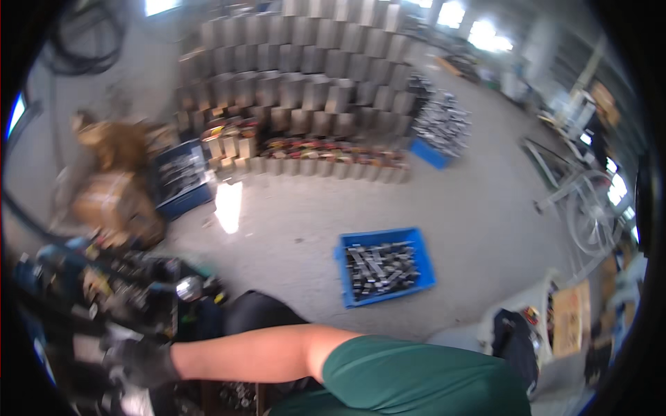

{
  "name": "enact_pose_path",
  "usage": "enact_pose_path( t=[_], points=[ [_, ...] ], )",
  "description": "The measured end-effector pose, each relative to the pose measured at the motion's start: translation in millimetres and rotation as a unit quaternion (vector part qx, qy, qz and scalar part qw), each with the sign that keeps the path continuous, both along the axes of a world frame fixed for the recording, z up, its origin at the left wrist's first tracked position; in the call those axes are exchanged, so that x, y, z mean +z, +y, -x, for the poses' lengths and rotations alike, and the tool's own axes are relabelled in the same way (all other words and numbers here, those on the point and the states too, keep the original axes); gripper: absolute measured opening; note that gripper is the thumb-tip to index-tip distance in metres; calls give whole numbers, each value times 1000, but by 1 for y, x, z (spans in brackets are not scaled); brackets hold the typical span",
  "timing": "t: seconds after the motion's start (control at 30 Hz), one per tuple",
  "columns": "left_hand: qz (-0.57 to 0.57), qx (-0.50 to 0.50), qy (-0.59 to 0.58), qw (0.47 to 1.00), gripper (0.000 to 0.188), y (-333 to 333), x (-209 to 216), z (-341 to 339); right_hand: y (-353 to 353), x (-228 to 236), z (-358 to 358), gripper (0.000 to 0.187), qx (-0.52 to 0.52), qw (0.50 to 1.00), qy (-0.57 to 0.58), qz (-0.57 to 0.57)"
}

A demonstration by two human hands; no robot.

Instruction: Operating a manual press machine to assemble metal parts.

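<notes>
My right hand (142,362), in a dark grey glove, reaches far to the left at the end of a bare forearm and a green sleeve (423,371). It is among a dark, cluttered heap of machine parts and small metal pieces (132,284). Motion blur smears its fingers, so what they touch or hold is not clear. A rounded shiny metal part (188,288) sits just beyond the hand. Below the forearm, small metal pieces (238,396) lie in a box. I cannot make out my left hand.
On the floor ahead stands a blue crate (424,276) of metal pieces. Stacked rectangular metal tubes (305,90) line the back. Another blue crate (186,204) and brown cartons (111,201) are at left. At right are a wheeled frame (590,218) and an open carton (571,315).
</notes>
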State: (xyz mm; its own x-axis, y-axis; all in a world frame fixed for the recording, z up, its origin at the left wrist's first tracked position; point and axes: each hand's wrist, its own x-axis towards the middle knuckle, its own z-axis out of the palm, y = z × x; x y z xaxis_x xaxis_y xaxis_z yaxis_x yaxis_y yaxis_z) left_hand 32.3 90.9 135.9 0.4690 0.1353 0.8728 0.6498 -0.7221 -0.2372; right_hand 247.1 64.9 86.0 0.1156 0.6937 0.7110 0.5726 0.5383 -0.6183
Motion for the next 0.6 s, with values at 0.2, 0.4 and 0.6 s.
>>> enact_pose_path(
  t=[0.2, 0.4, 0.6],
  points=[
    [560, -102, -179, 802, 33, -28, -6, 43, -53, 28, -18, 65, 67, 991, 84, 81],
    [374, -59, -260, 888, 29, 48, 99, 72, -63, 64, -10, 89, 76, 971, -77, 214],
    [305, 30, -130, 943, 25, 130, 140, 87, -57, 48, 0, 72, 107, 953, -211, 191]
  ],
)
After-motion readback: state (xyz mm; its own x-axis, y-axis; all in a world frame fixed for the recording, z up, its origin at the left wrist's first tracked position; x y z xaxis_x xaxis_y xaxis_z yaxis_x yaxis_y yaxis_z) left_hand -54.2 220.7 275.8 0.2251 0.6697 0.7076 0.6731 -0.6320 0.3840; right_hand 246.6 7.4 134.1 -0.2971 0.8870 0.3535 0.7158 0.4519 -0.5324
